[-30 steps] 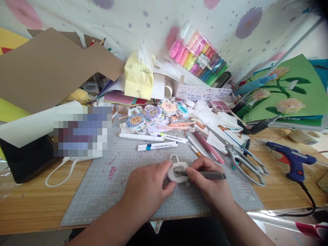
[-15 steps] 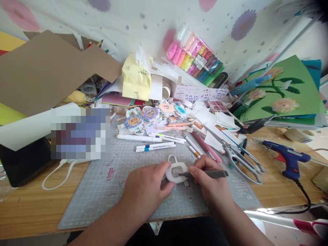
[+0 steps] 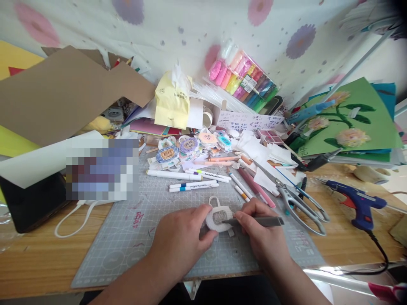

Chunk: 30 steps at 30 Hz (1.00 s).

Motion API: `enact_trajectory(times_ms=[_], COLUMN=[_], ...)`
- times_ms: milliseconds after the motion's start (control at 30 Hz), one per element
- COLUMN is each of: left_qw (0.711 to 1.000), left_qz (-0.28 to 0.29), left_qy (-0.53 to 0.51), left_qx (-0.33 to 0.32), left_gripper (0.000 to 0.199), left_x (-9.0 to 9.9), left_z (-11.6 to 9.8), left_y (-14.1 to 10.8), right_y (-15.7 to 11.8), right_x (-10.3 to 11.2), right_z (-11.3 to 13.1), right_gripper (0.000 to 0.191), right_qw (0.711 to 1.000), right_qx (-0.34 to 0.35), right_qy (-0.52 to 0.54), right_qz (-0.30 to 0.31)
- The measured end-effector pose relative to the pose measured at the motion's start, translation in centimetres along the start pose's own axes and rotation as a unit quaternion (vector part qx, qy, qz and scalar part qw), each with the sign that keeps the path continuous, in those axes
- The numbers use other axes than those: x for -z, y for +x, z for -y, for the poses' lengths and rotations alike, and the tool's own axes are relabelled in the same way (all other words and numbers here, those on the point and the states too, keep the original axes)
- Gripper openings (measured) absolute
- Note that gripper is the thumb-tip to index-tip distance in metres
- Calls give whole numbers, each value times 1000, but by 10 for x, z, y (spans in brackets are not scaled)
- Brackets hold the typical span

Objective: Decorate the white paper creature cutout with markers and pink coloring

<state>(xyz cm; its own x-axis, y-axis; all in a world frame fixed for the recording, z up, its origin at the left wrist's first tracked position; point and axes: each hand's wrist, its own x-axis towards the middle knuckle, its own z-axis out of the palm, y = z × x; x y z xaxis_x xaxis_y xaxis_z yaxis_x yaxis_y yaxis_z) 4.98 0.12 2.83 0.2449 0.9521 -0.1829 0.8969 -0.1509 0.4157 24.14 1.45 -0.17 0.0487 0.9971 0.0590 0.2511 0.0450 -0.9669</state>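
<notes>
L hand pinching white piece at edge — R hand closed round grey mkr, tip at piece.

Our L hand and R hand, nr ctr of frame, are bare, as are our forearms, widening twd lower L and lower R. Our clothing, approx. black, shows at btm ctr, details lost in shadow.

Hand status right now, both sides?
Left hand: closed, fingers holding the edge of the small white piece.
Right hand: closed, holding the gray marker, tip at the piece's gray center.
</notes>
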Motion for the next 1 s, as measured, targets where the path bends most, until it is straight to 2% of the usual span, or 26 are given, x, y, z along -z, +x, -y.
enact_trajectory(times_ms=[200,400,567,933,1000], left_qw=[1000,1000,1000,1000,1000], left_qz=[-6,-10,-19,-28,-29], left_qy=[-1,-3,-10,2,2], left_qx=[0,4,4,7,2], left_gripper=[37,35,35,37,36], left_x=[0,1,1,1,2], left_z=[0,-2,-2,-2,-3], left_y=[-1,-1,-2,-2,-2], right_y=[5,4,3,0,0], right_x=[0,-1,-2,-4,-4], right_z=[-3,-7,0,11,11], right_gripper=[31,31,30,29,29], right_qw=[999,997,998,1000,1000], right_qx=[15,-8,-1,-10,-8], right_qy=[14,65,21,22,19], right_qz=[-47,-29,-61,1,-4])
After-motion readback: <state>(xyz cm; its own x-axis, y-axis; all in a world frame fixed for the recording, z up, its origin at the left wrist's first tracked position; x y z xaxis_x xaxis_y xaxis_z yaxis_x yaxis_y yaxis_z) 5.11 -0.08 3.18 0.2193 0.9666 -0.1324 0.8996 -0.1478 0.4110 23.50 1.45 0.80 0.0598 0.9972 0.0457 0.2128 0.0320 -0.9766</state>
